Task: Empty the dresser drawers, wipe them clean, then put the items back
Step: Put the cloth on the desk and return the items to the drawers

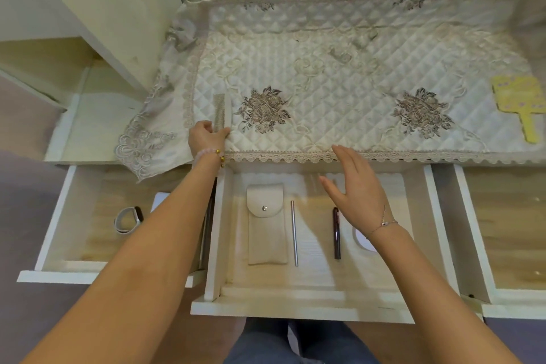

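On the dresser top, a quilted cloth (pixel 339 91) with embroidered flowers and a lace border covers the surface. At its left edge the left hand (pixel 205 139) curls its fingers round the lower end of a pale comb (pixel 221 112), which lies flat on the cloth. The right hand (pixel 354 189) hovers over the middle drawer (pixel 295 309) with its fingers straight and spread, grasping nothing.

All three drawers stand pulled out. The middle one holds a cream pouch (pixel 267 227) with a snap flap, a thin metal rod (pixel 294 233) just beside it, a dark pen (pixel 336 233) and a white round thing (pixel 365 242) half hidden under the right wrist. In the left drawer (pixel 88 276) lie a looped watch band (pixel 128 220) and a white flat thing (pixel 161 201), partly behind the left forearm. The right drawer (pixel 514 309) shows bare wood.

A yellow hand mirror (pixel 520 103) lies at the cloth's right edge; the small marks on it are too blurred to read
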